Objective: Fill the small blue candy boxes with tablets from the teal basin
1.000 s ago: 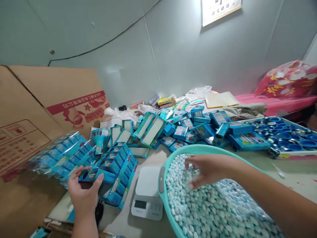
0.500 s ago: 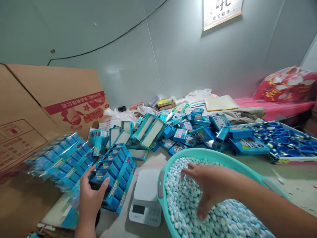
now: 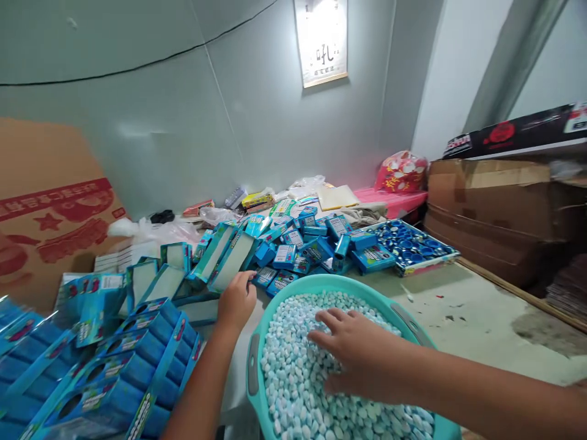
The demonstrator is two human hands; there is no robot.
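My left hand (image 3: 237,299) reaches to the near edge of a pile of small blue printed boxes (image 3: 284,253). Its fingers are partly bent and apart, with nothing visible in them. My right hand (image 3: 351,345) hovers low over, or rests on, pale blue and white candy tablets (image 3: 293,391), its fingers spread. The tablets fill a turquoise basin (image 3: 257,366) with grey handles. Left of my forearm stand blue display trays (image 3: 151,360) packed with small boxes. The white scale (image 3: 236,360) is mostly hidden behind my left arm.
Flattened or empty blue trays (image 3: 233,260) lie behind my left hand. A shallow box of blue round pieces (image 3: 413,244) sits at the back right. Large cartons stand left (image 3: 50,226) and right (image 3: 486,214). A red patterned bag (image 3: 402,171) rests on pink cloth.
My left hand has left the packed display tray and moved right and away to the box pile. My right hand stays over the tablets. The view has swung right.
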